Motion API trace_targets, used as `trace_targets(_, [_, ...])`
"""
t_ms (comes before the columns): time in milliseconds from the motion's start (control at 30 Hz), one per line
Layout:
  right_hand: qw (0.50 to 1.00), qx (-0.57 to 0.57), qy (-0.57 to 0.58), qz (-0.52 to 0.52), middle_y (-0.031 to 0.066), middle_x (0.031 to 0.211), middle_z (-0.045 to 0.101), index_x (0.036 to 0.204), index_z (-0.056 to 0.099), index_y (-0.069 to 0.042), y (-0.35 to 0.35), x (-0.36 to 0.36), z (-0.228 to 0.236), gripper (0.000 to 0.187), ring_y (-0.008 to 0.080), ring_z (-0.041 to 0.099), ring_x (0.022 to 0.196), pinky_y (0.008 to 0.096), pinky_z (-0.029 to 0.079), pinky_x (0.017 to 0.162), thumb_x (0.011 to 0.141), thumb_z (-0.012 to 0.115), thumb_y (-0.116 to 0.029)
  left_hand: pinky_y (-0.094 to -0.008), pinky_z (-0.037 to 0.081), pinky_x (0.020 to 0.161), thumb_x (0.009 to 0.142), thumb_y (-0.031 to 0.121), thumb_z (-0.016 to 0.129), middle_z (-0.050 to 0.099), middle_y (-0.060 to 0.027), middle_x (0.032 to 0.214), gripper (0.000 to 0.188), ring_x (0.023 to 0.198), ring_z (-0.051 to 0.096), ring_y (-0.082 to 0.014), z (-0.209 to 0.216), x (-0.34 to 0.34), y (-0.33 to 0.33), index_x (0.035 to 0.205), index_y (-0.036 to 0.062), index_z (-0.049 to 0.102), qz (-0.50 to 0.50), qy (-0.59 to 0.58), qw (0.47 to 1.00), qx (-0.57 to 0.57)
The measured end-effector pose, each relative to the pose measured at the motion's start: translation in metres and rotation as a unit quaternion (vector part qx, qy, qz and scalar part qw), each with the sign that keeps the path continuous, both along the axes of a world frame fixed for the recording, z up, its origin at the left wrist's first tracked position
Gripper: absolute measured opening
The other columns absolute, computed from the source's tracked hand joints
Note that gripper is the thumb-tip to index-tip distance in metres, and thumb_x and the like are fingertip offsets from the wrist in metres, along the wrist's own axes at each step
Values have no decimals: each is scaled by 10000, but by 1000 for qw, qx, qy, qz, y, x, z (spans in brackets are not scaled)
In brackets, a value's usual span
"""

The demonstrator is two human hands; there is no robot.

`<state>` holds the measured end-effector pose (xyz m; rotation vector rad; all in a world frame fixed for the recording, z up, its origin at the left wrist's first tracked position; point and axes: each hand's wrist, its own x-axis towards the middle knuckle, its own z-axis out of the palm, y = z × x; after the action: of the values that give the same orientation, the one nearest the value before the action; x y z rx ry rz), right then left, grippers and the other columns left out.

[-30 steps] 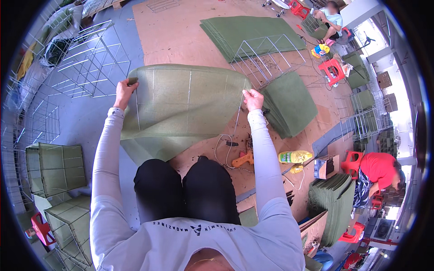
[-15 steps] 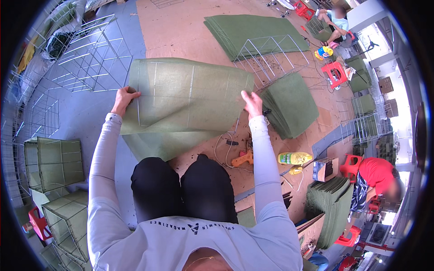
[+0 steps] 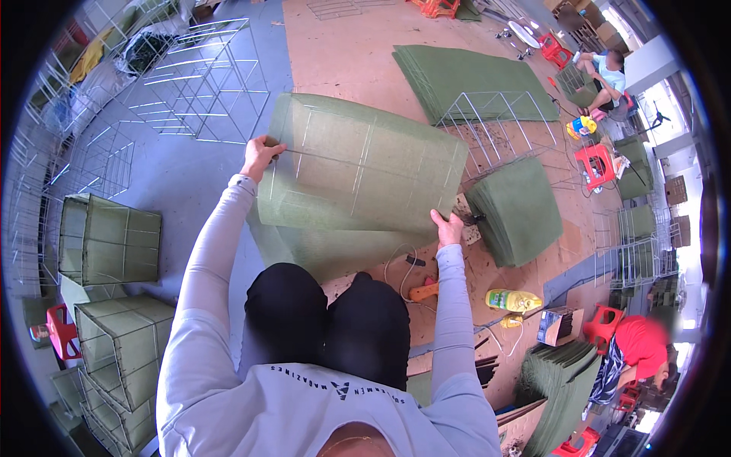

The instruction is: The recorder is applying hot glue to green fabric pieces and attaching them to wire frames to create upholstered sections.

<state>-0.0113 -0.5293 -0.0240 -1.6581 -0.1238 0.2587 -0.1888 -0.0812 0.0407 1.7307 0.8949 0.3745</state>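
Note:
A translucent green fabric sheet [image 3: 335, 202] is spread in front of my knees, with thin metal rods of a wire frame [image 3: 361, 164] showing against it. At the far left edge, my left hand [image 3: 263, 156] pinches the sheet and a rod between thumb and fingers. My right hand [image 3: 448, 228] grips the near right corner of the sheet, thumb on top. The near part of the sheet hangs in a loose fold towards my knees. Most of the frame is covered by the fabric, so its full shape is hidden.
Stacked green sheets [image 3: 514, 213] lie to the right, a larger stack [image 3: 472, 84] farther off. Bare wire frames [image 3: 202, 84] stand at the left, near covered boxes [image 3: 114, 240]. An orange glue gun [image 3: 423, 292] and yellow bottle [image 3: 514, 300] lie nearby. Two people sit at the right.
The sheet and frame have tilted, the right end coming nearer to me. My right hand has moved down to the sheet's near corner, while my left hand keeps its edge. The whole view has shifted.

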Motion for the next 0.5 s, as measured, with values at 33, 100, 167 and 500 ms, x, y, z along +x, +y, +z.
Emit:
trace_targets(33, [1000,-18,-11,16,58,920,649,983,631,31,9,-2,2,271,122,580,788,272,463,741,742,707,-68,-236,401,493,682,160,761,609,-12,650,224,542,530,-77,-2,-6,5,794,8,640,19,-2,1000,-7])
trace_targets(100, [998,-56,-17,25,47,943,640,1024,617,33,10,-2,-2,310,118,574,820,262,453,759,741,707,-58,-237,396,499,699,162,749,600,-6,649,211,546,514,-74,-5,-11,5,795,9,638,27,-19,999,-17])
trace_targets(167, [997,-77,-12,20,36,903,651,983,645,23,11,3,-12,277,106,576,785,251,457,736,734,719,-71,-236,390,501,710,161,738,595,-2,644,200,545,504,-74,-4,-13,4,792,8,638,31,-35,999,-7])
trace_targets(500, [996,-92,-17,4,49,808,670,865,669,19,10,-8,-3,213,97,582,692,253,466,638,717,740,-117,-238,392,529,733,201,717,598,-5,664,227,569,493,-71,-14,-10,1,799,0,636,60,-29,995,79])
